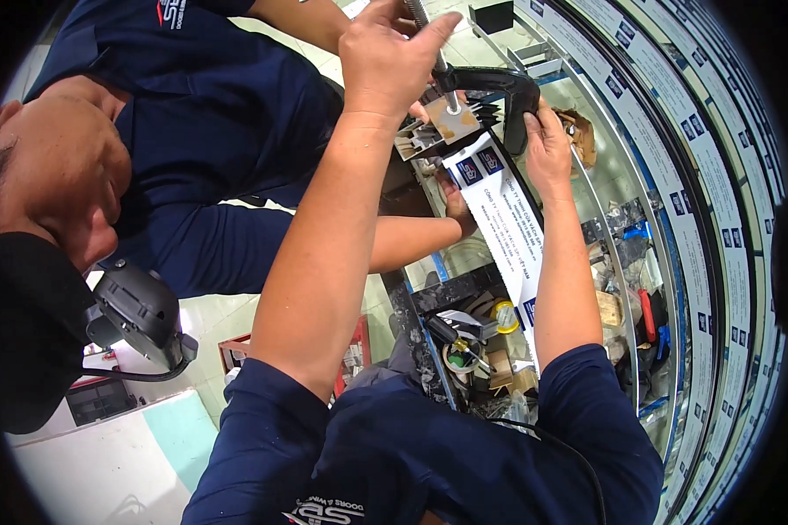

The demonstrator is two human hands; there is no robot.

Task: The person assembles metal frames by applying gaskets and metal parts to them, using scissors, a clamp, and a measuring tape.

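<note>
Seen from above, a person in a dark blue shirt reaches both arms forward over a cluttered workbench (429, 302). The left hand (385, 61) is closed around the threaded screw handle (420, 13) of a black C-clamp (499, 87), at the far end of the bench. The right hand (547, 149) grips the clamp's curved black frame from the right side. The screw's long axis runs from the left hand down toward a small tan pad (453, 121) pressing on a white-wrapped aluminium profile (508, 227), which lies lengthwise toward the person. The left hand sits nearest the screw. A co-worker's hand (455, 206) seems to steady the profile from the left, though it is partly hidden.
</note>
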